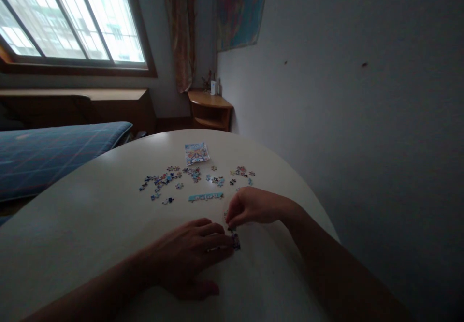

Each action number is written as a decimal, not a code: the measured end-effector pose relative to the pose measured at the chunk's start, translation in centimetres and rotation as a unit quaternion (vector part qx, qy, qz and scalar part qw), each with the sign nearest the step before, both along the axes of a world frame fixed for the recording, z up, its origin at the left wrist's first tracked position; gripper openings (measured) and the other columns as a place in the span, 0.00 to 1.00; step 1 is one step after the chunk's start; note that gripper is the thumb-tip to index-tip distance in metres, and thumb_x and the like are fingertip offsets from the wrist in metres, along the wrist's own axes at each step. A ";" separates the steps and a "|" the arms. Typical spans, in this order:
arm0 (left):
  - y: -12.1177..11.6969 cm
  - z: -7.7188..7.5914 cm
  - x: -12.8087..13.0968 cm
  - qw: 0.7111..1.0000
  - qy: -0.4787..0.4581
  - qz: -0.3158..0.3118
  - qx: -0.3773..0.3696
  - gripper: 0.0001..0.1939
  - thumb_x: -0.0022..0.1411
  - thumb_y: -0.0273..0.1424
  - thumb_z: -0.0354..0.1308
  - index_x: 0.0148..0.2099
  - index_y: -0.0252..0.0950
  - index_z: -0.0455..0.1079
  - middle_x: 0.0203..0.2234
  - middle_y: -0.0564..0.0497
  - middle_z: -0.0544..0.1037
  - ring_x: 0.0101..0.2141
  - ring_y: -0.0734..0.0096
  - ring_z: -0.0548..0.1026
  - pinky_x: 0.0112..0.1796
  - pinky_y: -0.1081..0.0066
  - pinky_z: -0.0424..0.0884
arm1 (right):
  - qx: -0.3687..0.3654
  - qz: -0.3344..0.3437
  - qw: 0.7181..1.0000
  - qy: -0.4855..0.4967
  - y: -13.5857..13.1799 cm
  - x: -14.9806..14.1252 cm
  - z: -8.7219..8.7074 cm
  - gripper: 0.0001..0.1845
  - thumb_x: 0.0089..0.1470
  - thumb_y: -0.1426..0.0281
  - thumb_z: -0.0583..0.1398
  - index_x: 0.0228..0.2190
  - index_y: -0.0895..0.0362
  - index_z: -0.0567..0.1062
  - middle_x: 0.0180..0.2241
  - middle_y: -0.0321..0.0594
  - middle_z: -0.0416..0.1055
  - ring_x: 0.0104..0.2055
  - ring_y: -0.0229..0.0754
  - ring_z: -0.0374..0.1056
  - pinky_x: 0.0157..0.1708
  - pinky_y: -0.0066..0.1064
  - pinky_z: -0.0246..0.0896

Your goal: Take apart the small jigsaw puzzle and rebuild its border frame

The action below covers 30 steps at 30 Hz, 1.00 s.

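Note:
My left hand (pixel 197 252) lies nearly flat on the white round table (pixel 119 215), fingers stretched to the right. Its fingertips touch a short strip of joined jigsaw pieces (pixel 236 241) at the strip's lower end. Just above, my right hand (pixel 250 207) is closed in a pinch at the strip's upper end, on a jigsaw piece (pixel 226 215) mostly covered by the fingers. A joined turquoise strip of puzzle (pixel 206 197) lies beyond my hands. Loose jigsaw pieces (pixel 166 179) are scattered farther back, with a few more pieces (pixel 241 170) to the right.
A printed picture sheet (pixel 196 153) lies behind the pieces. A bed with a blue plaid cover (pixel 61 153) stands left of the table. Along the right side runs a pale wall (pixel 326 95). A wooden corner shelf (pixel 210 100) stands at the back, and a window (pixel 72 17) is at the left.

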<state>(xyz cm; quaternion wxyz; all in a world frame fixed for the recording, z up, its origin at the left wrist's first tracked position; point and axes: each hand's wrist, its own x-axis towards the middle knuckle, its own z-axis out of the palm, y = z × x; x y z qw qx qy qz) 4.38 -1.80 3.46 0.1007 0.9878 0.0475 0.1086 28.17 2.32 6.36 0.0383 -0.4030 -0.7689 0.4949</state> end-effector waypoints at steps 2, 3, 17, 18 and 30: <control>0.0 -0.1 0.1 1.000 0.010 0.001 0.007 0.28 0.65 0.45 0.53 0.60 0.32 0.63 0.52 0.42 0.76 0.45 0.55 0.74 0.47 0.58 0.69 | 0.003 0.018 1.000 -0.008 -0.2 -0.1 0.0 0.09 0.50 0.67 0.67 0.35 0.57 0.84 0.32 0.38 0.81 0.34 0.38 0.74 0.33 0.25 0.63; 0.0 -0.1 0.1 1.000 0.013 0.000 0.010 0.28 0.65 0.45 0.53 0.59 0.32 0.63 0.51 0.42 0.77 0.43 0.55 0.74 0.45 0.59 0.69 | 0.007 0.026 1.000 -0.013 -0.2 -0.1 0.0 0.09 0.50 0.68 0.67 0.35 0.57 0.84 0.32 0.38 0.81 0.34 0.38 0.74 0.33 0.24 0.63; 0.1 -0.2 0.2 1.000 0.006 -0.013 0.022 0.27 0.64 0.44 0.52 0.58 0.31 0.65 0.52 0.41 0.76 0.43 0.55 0.74 0.42 0.58 0.68 | 0.097 0.037 0.994 -0.028 -0.5 -0.3 0.2 0.08 0.55 0.72 0.63 0.36 0.56 0.84 0.32 0.37 0.81 0.34 0.36 0.74 0.35 0.23 0.63; 0.0 -0.2 0.2 1.000 0.010 -0.013 0.025 0.27 0.64 0.44 0.52 0.58 0.30 0.65 0.52 0.41 0.76 0.42 0.55 0.74 0.42 0.58 0.68 | 0.100 0.035 0.994 -0.031 -0.6 -0.4 0.3 0.08 0.55 0.73 0.63 0.36 0.56 0.84 0.32 0.37 0.81 0.33 0.36 0.74 0.34 0.23 0.62; -0.1 -0.1 0.2 0.999 0.022 -0.016 0.029 0.29 0.65 0.47 0.49 0.60 0.31 0.64 0.55 0.42 0.75 0.44 0.55 0.74 0.43 0.58 0.68 | 0.107 0.030 0.992 -0.057 -0.9 -0.7 0.7 0.09 0.52 0.74 0.64 0.34 0.56 0.84 0.31 0.36 0.81 0.32 0.37 0.74 0.33 0.24 0.62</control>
